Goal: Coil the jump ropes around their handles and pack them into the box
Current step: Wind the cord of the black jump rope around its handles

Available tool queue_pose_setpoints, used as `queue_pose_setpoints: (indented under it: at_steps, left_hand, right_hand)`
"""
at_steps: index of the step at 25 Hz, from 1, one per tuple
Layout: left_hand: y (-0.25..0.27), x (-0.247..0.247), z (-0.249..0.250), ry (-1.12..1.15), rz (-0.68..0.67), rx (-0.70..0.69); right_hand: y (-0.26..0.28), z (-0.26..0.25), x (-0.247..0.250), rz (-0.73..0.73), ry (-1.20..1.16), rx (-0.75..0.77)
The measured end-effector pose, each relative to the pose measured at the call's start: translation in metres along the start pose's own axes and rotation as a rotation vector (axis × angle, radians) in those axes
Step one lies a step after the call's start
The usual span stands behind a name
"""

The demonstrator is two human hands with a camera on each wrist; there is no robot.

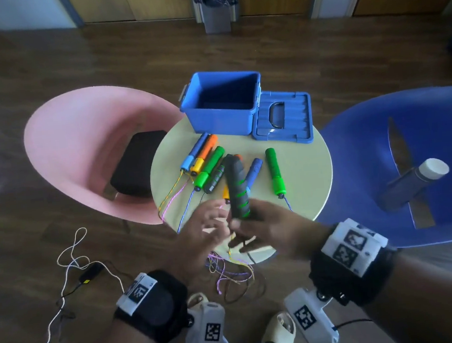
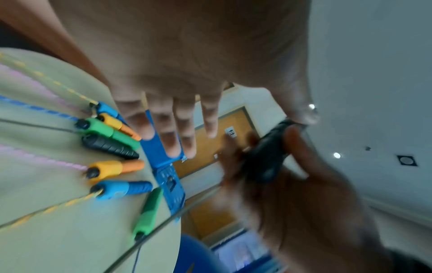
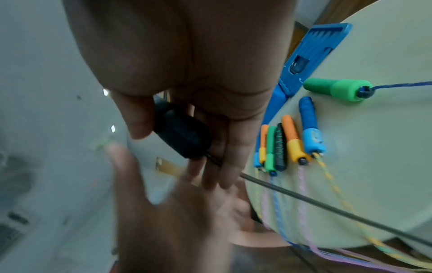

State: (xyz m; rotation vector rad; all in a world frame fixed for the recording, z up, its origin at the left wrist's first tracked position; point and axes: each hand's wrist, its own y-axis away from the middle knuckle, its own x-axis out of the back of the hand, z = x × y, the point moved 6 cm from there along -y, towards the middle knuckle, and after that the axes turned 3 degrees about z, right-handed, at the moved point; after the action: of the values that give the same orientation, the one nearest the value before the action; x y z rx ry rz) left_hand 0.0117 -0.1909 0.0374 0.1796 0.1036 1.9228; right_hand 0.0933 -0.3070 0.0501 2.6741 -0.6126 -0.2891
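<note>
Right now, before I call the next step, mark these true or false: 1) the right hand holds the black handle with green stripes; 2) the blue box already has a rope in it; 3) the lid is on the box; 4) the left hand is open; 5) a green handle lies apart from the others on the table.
1) True: the right hand grips the black handle with green stripes, lifted off the table.
2) False: the blue box looks empty inside.
3) False: the lid lies flat on the table beside the box.
4) True: the left hand has its fingers spread, holding nothing.
5) True: the green handle lies alone to the right.
</note>
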Motion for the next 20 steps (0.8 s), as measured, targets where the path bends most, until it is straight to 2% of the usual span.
queue_pose_setpoints:
  at_steps: [1, 2, 3, 4, 6, 8, 9, 11, 13, 15, 16, 18, 20]
  left_hand:
    - [0.002, -0.014, -0.016, 0.013, -0.167, 0.092]
    - [0.006, -0.028, -0.030, -0.067, -0.314, 0.181]
    - [0.011, -0.038, -0.047, -0.200, -0.413, 0.246]
    - [0.014, -0.042, -0.062, -0.343, -0.441, 0.283]
    - [0.014, -0.034, -0.091, -0.582, -0.362, 0.356]
    - [0.011, -0.016, -0.109, -0.785, -0.221, 0.450]
    - [0.011, -0.008, -0.114, -0.783, -0.146, 0.498]
    - [0.009, -0.007, -0.109, -0.562, -0.046, 0.546]
    - [0.001, -0.014, -0.084, -0.318, 0.012, 0.507]
    - [-0.006, -0.026, -0.044, -0.090, 0.002, 0.415]
    - [-0.009, -0.030, -0.026, 0.002, -0.014, 0.363]
    - [-0.016, -0.035, 0.009, -0.084, -0.015, 0.168]
    - [-0.018, -0.041, 0.035, -0.115, -0.025, 0.012]
  right_hand:
    - [0.008, -0.019, 0.007, 0.033, -0.143, 0.053]
    - [0.016, -0.038, 0.014, 0.048, -0.269, 0.120]
    - [0.025, -0.058, 0.023, 0.049, -0.372, 0.200]
    - [0.033, -0.078, 0.031, 0.040, -0.462, 0.282]
    - [0.052, -0.110, 0.049, 0.054, -0.562, 0.422]
    - [0.068, -0.125, 0.067, 0.126, -0.526, 0.470]
    - [0.073, -0.125, 0.075, 0.180, -0.460, 0.444]
    - [0.073, -0.107, 0.090, 0.306, -0.269, 0.294]
    - [0.066, -0.072, 0.089, 0.310, -0.032, 0.056]
    - [0.057, -0.033, 0.081, 0.246, 0.184, -0.142]
    - [0.054, -0.020, 0.074, 0.212, 0.264, -0.189]
    - [0.047, -0.003, 0.056, 0.100, 0.320, -0.198]
    - [0.042, 0.002, 0.035, -0.067, 0.287, -0.142]
